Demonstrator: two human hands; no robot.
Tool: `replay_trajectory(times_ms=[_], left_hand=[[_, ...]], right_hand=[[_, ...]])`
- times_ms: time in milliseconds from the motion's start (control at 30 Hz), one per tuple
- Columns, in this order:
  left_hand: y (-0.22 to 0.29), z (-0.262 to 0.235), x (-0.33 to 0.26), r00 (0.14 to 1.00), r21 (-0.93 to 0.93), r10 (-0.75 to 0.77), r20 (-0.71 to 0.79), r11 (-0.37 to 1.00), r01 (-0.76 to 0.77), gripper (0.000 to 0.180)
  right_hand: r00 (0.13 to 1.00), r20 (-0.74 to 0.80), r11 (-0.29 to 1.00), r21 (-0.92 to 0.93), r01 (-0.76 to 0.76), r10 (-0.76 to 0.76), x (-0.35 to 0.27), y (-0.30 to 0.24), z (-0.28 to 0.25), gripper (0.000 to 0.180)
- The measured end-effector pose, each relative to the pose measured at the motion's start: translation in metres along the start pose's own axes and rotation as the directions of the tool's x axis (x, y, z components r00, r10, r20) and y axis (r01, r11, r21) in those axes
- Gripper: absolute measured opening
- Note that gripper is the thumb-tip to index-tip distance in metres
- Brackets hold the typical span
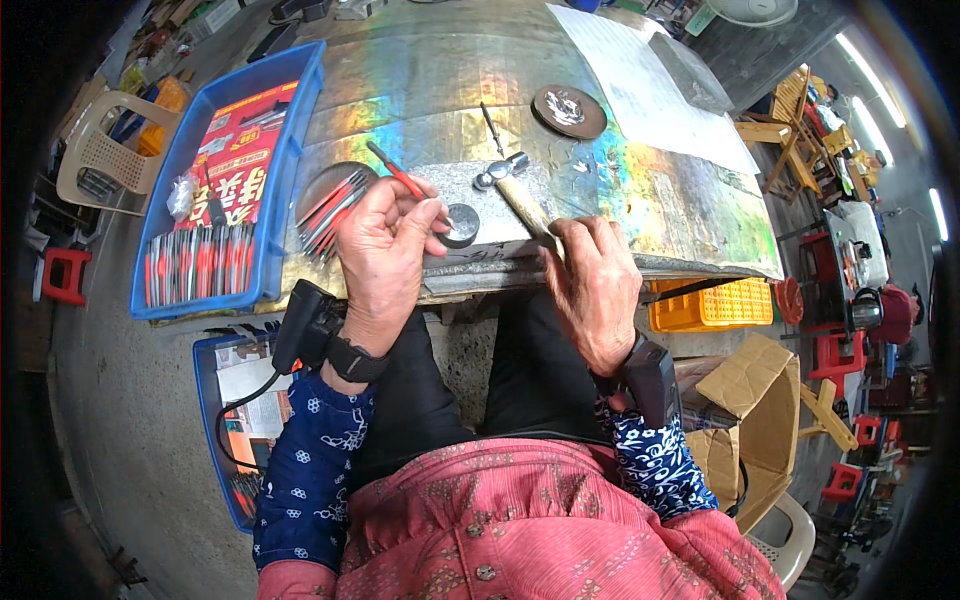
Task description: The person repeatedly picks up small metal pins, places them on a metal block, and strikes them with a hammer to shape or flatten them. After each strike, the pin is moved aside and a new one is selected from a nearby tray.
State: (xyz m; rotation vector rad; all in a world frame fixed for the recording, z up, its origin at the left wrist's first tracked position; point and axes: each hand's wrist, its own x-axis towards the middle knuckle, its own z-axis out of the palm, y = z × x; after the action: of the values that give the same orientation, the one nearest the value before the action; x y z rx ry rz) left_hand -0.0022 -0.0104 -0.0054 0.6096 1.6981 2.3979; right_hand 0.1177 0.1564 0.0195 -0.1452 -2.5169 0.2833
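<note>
Between the thumb and fingers of my left hand point(385, 235) is a slim red stick with a black end point(395, 170), tilted up to the left. Its lower tip points at a small round dark block point(459, 226) on a speckled grey slab point(540, 185). My right hand point(595, 280) is closed round the wooden handle of a hammer point(520, 205). The hammer's metal head lies over the slab, pointing away from me. Left of my left hand, a round dish point(340, 180) holds several similar red and black sticks point(325, 225). A thin dark rod point(491, 125) lies beyond the hammer head.
At the left, a blue tray point(300, 130) contains a red printed package and a row of red and black sticks. A brown round dish point(570, 112) with silvery bits sits farther back, beside white sheets point(650, 90). A cardboard box point(745, 400) and yellow crate point(715, 305) stand lower right.
</note>
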Motion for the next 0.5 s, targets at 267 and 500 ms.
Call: replay_trajectory(times_ms=[267, 500], left_hand=[[-0.002, 0.002, 0.000, 1.000, 0.204, 0.007, 0.027, 0.979, -0.013, 0.011], [0.000, 0.008, -0.004, 0.998, 0.293, 0.062, -0.004, 0.954, -0.059, 0.008]], right_hand=[[0.984, 0.109, 0.988, 0.043, -0.147, 0.141, -0.008, 0.007, 0.009, 0.039], [0.981, 0.130, 0.987, 0.054, -0.154, 0.146, -0.012, 0.009, 0.012, 0.041]])
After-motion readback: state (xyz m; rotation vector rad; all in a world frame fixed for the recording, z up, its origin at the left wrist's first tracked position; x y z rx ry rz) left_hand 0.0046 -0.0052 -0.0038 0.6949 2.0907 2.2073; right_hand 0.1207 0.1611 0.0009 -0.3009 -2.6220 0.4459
